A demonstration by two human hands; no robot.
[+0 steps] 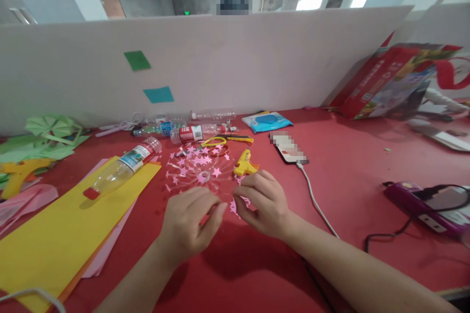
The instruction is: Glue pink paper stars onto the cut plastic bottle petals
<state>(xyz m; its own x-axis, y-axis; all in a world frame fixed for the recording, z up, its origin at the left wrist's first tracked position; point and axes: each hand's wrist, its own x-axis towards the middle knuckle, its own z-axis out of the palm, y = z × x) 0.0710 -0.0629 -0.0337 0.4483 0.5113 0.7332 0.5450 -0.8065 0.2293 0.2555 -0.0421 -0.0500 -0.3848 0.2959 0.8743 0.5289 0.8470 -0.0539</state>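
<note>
Both hands hover side by side over the red table (pixel 235 264). My left hand (pixel 193 222) has its thumb and fingertips drawn together; whatever it may hold is too small to name. My right hand (pixel 262 203) is curled in the same way, its fingertips facing the left ones across a small gap, and anything between them cannot be made out. Just beyond lies a clear plastic piece (pixel 203 175) with strips spread outward and pink stars on it. Several loose pink stars (pixel 235 208) lie between the hands. A yellow glue gun (pixel 245 164) rests behind my right hand.
Left: a bottle (pixel 127 166) on yellow paper (pixel 69 234), another yellow glue gun (pixel 22 173). Behind: bottles (pixel 191 133), yellow-handled scissors (pixel 215 142), a blue packet (pixel 268 121). Right: a phone (pixel 288 147) with a white cable, a purple power strip (pixel 422 208), a red bag (pixel 385 80).
</note>
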